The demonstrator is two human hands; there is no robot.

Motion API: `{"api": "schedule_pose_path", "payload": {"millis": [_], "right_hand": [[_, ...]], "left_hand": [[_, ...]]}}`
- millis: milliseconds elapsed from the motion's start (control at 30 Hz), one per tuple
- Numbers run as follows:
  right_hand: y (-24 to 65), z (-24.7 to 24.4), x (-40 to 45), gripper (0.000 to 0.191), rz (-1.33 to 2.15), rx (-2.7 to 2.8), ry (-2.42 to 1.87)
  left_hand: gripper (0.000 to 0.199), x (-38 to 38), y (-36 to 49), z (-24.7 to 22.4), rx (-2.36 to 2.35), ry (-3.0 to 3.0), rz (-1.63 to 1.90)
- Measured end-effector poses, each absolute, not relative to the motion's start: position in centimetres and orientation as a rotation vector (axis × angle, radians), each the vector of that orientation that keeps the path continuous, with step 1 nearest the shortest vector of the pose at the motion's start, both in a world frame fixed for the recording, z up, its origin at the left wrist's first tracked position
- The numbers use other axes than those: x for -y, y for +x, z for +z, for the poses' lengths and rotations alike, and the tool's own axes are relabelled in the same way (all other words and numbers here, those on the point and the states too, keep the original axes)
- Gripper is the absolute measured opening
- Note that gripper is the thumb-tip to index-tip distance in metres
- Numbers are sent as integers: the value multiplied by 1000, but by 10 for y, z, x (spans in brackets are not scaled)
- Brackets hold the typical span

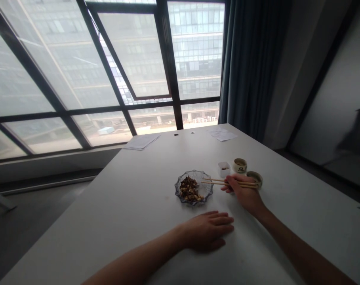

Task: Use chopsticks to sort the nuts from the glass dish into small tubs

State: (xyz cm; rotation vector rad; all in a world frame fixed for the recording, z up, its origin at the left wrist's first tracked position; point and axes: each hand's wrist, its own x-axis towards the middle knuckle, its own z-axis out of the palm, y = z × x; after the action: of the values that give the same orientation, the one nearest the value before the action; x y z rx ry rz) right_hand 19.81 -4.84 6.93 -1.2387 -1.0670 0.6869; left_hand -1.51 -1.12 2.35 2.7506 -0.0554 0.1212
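Observation:
My right hand [242,190] grips a pair of wooden chopsticks [214,181], their tips over the right part of a clear glass bowl [210,190]. Inside that scalloped bowl, dark brown and pale pieces like nuts [190,189] are heaped toward the left. My left hand [211,231] lies palm down on the table in front of the bowl, fingers stretched out. Just beyond my right hand stand a small white square cup [224,169], a round cup with a dark character [240,166], and another round cup [256,178] partly hidden by the hand and chopsticks.
The white table [132,190] reaches to the windows [135,55]. Papers [141,141] lie at its far left edge, and a crumpled sheet [223,134] at the far right. A dark round spot [176,134] sits between them. A dark blue curtain [251,71] hangs behind.

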Motion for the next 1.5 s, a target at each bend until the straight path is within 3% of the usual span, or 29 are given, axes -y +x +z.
{"api": "schedule_pose_path", "payload": {"millis": [200, 667, 933, 1267, 1500], "right_hand": [[166, 49, 29, 59, 724, 1085, -1235], [157, 31, 31, 52, 680, 1153, -1259], [179, 52, 55, 48, 580, 1088, -1224], [244, 121, 95, 39, 166, 828, -1209], [272, 117, 103, 35, 221, 781, -1277]], "left_hand": [[51, 13, -42, 29, 95, 2750, 121], [54, 14, -75, 33, 13, 2645, 101], [52, 17, -75, 36, -10, 2661, 104], [54, 17, -75, 35, -30, 2651, 101], [55, 16, -74, 32, -30, 2642, 117]]}}
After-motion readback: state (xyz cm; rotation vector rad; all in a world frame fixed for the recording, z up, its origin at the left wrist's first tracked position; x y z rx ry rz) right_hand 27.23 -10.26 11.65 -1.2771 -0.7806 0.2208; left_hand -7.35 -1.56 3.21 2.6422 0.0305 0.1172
